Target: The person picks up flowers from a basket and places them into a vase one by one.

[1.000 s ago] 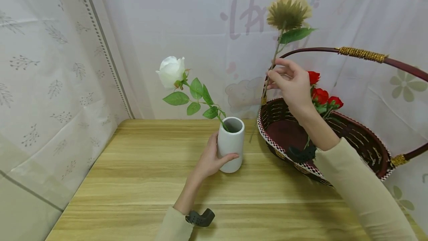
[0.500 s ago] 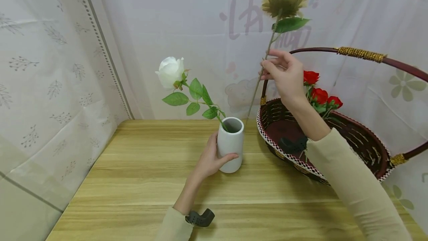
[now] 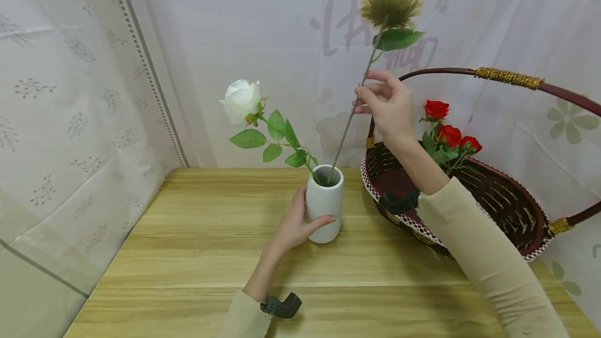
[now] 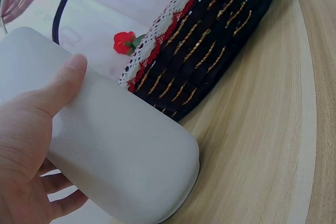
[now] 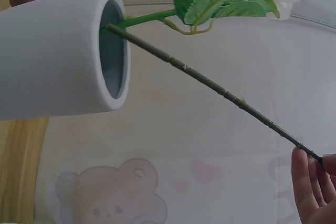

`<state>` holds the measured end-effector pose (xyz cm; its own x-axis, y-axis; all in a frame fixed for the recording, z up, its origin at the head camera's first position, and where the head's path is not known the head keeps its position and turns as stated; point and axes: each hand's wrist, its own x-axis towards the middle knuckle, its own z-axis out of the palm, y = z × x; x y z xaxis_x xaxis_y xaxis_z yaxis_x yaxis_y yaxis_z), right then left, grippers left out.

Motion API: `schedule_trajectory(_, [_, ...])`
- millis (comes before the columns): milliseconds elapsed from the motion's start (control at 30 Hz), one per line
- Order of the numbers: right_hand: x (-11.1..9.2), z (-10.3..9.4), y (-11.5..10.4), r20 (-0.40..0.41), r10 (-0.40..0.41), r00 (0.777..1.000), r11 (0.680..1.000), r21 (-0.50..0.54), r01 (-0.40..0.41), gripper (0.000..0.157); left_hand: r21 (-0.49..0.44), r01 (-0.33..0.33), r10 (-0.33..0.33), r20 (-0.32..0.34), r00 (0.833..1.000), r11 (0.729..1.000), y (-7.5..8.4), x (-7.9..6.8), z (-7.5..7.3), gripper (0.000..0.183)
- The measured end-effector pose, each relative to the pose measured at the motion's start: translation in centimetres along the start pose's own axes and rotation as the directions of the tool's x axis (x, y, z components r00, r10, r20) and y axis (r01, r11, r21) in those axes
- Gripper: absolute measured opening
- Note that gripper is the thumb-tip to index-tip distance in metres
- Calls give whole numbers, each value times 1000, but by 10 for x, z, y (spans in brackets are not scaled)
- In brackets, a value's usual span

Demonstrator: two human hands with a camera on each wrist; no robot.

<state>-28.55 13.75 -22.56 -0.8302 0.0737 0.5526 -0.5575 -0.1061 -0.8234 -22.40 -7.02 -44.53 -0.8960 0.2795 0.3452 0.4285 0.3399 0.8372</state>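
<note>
Left hand (image 3: 300, 220) wraps round white vase (image 3: 324, 215), upright on bench (image 3: 211, 244); right hand (image 3: 387, 106) pinches yellow flower (image 3: 392, 4) by its stem (image 3: 346, 129), fingertips together, tip at vase mouth. Best: brace vase, feed stem down along its slant, avoid snagging white rose (image 3: 241, 102) leaning left out of it.

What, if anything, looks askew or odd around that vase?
Nothing seems spilled or damaged. Only the white rose stands out: it leans far left from the white vase, looking lopsided, though the vase, gripped by the left hand, stands upright.
</note>
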Motion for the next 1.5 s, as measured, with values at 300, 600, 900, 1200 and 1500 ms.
schedule_trajectory(300, [-8,2,16,45,-31,999,999,-35,32,26,2,1,-1,-5,1000,1000,-3,1,1,94])
schedule_trajectory(600, [-17,5,26,108,-43,993,985,-161,60,29,0,17,-17,-3,1000,1000,-1,1,1,95])
schedule_trajectory(900, [-24,11,34,145,-21,989,980,-194,49,29,0,12,-12,-6,1000,1000,-2,0,1,95])
schedule_trajectory(1200, [-31,14,38,182,16,983,968,-251,31,31,18,-6,6,-10,1000,1000,-2,1,2,94])
schedule_trajectory(1500, [-34,19,42,241,53,969,968,-252,10,33,20,-12,12,-12,1000,1000,-3,2,2,93])
